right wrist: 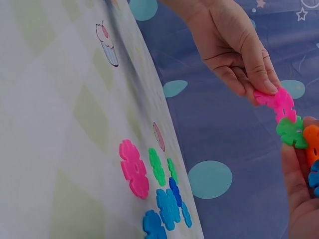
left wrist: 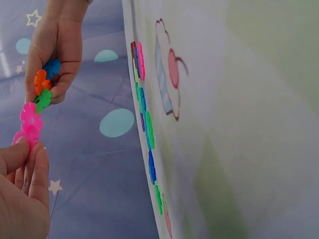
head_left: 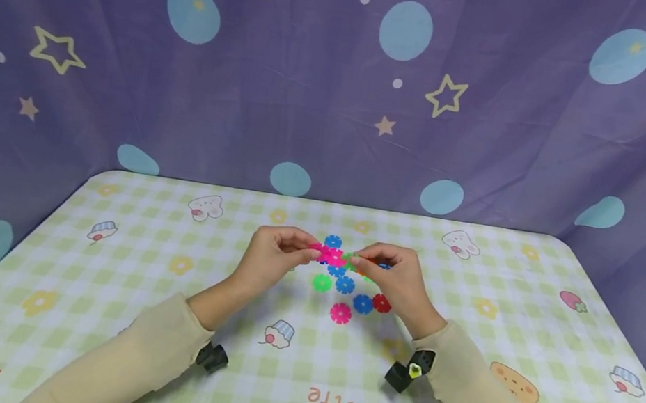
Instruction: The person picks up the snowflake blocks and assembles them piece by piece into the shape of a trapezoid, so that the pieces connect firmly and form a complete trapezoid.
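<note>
Two hands on one chain with one orange disc

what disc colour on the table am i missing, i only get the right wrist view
Observer: Red. The head view shows a red disc lying beside a blue one.
Operator: ok and how's the right grip placed, it's mostly cut off at my right edge
Observer: The left wrist view shows its fingers curled beside a held blue disc.
</note>
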Demonstrator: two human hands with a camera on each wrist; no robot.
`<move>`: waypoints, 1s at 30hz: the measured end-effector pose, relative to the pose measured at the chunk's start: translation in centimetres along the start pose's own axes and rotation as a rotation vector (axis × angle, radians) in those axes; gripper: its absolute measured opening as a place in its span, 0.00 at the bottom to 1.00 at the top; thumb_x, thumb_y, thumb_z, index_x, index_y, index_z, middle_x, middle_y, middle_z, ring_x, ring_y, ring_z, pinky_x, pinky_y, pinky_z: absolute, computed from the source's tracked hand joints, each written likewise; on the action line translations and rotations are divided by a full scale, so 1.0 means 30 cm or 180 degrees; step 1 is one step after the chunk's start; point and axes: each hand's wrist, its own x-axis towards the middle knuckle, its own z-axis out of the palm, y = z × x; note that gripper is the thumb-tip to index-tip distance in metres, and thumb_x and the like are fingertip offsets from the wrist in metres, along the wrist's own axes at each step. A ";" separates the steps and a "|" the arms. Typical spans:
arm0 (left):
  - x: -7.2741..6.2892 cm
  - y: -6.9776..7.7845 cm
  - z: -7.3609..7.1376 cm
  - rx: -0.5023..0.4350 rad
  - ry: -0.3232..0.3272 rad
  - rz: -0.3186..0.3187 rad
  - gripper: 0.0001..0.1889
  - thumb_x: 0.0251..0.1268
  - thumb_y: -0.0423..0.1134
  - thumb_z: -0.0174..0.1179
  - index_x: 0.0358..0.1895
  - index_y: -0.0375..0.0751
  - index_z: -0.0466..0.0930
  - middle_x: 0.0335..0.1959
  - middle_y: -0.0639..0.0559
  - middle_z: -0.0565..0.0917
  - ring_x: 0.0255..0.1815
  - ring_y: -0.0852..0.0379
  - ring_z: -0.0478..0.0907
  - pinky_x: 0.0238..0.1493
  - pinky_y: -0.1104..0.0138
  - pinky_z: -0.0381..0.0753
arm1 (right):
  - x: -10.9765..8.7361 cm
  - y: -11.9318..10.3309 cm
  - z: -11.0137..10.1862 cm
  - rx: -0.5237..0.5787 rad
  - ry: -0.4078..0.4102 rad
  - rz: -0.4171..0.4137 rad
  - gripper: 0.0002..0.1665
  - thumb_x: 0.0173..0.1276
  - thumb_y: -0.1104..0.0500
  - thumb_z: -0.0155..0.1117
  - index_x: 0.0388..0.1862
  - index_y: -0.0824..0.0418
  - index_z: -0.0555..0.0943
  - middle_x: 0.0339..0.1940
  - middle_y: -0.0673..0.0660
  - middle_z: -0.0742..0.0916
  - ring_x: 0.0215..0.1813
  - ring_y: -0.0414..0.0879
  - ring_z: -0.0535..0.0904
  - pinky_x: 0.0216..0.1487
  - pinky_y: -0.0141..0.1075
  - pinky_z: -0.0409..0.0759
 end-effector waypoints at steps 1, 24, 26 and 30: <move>0.001 0.000 0.001 -0.0004 -0.0004 0.0010 0.08 0.53 0.33 0.69 0.35 0.30 0.85 0.31 0.41 0.86 0.27 0.58 0.82 0.33 0.68 0.83 | -0.003 -0.012 0.002 -0.0008 -0.0014 -0.0020 0.06 0.61 0.68 0.65 0.34 0.74 0.84 0.30 0.55 0.87 0.32 0.45 0.82 0.37 0.35 0.81; 0.007 0.004 0.001 -0.0251 -0.0084 -0.0090 0.08 0.55 0.28 0.66 0.36 0.26 0.83 0.32 0.39 0.86 0.28 0.61 0.83 0.36 0.65 0.84 | 0.024 0.051 -0.028 -0.0075 -0.0154 -0.0168 0.08 0.61 0.59 0.69 0.33 0.64 0.86 0.33 0.57 0.88 0.36 0.56 0.81 0.39 0.47 0.81; 0.008 0.004 0.002 -0.0319 -0.0094 -0.0131 0.08 0.55 0.28 0.66 0.37 0.25 0.83 0.33 0.40 0.86 0.28 0.61 0.83 0.36 0.65 0.84 | 0.024 0.051 -0.029 -0.0121 -0.0141 -0.0167 0.07 0.61 0.58 0.69 0.33 0.62 0.86 0.33 0.57 0.88 0.37 0.56 0.81 0.39 0.48 0.80; 0.010 0.000 0.003 -0.0513 -0.0098 -0.0328 0.11 0.55 0.28 0.66 0.39 0.23 0.82 0.32 0.44 0.87 0.29 0.60 0.84 0.37 0.65 0.84 | 0.021 0.038 -0.025 -0.0215 -0.0094 -0.0177 0.06 0.61 0.60 0.69 0.33 0.63 0.86 0.32 0.58 0.88 0.34 0.53 0.80 0.36 0.45 0.80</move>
